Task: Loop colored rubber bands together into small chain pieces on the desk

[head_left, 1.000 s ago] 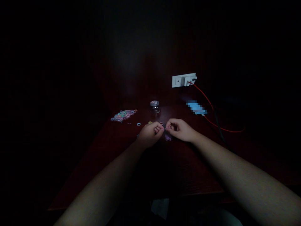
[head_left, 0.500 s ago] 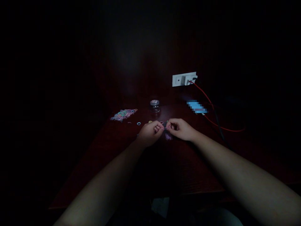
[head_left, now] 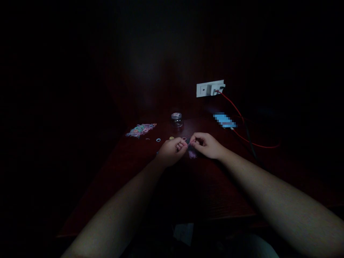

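My left hand (head_left: 172, 152) and my right hand (head_left: 205, 145) meet above the dark red table (head_left: 209, 200), fingertips pinched. Between them runs a thin pale band (head_left: 188, 144), gripped at both ends. Just below the fingertips lies a small bunch of purple bands (head_left: 192, 154). Beyond my hands, a yellow band (head_left: 171, 138), a pink band (head_left: 184, 139) and a blue band (head_left: 158, 140) rest on the table. A pile of colourful bands (head_left: 141, 130) is at the left.
A clear jar with a lid (head_left: 176, 120) stands behind my hands. At the right lies a phone with a blurred bright screen (head_left: 224, 120), a red cable (head_left: 242, 139) running from it. A white wall socket (head_left: 203, 90) holds a plug, and a dark cable hangs down beside it.
My right hand has risen slightly against my left, and the band between them now slants up to the right. The whole view has shifted very slightly.
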Motion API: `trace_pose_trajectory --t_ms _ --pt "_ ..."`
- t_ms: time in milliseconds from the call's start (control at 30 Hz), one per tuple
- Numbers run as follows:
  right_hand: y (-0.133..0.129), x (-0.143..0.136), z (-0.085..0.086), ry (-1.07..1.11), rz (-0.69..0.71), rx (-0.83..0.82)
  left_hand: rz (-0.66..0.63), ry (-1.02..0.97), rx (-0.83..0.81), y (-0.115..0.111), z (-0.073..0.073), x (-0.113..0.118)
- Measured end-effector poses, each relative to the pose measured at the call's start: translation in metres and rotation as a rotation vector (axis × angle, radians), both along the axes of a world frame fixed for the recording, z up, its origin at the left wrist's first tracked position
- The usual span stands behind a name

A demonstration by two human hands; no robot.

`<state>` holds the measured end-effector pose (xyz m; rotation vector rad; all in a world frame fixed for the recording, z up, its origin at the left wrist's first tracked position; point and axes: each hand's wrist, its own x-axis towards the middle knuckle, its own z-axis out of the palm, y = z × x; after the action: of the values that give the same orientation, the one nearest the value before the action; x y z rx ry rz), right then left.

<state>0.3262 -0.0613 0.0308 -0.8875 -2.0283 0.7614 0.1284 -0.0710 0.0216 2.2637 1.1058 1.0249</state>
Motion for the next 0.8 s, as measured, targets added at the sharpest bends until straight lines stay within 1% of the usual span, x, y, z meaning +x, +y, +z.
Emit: trace_pose_trajectory --t_ms 133,233,433,567,800 --pt "-0.001 -0.001 0.001 0.002 -0.008 0.009 -0.092 0.0 -0.056 -0.002 0.001 0.001" --pt "0.0 0.0 0.0 -0.007 0.002 0.006 -0.114 0.001 -0.071 -0.003 0.001 0.002" --pt "0.004 0.003 -0.003 -0.062 -0.041 0.028 -0.118 0.001 -0.084 -0.001 0.0 0.001" --pt "0.007 0.007 -0.004 -0.104 -0.023 0.038 -0.107 0.023 -0.083 -0.001 0.0 0.0" --pt "0.01 0.01 -0.005 -0.135 0.001 0.015 -0.02 0.054 -0.039 0.002 -0.003 -0.003"
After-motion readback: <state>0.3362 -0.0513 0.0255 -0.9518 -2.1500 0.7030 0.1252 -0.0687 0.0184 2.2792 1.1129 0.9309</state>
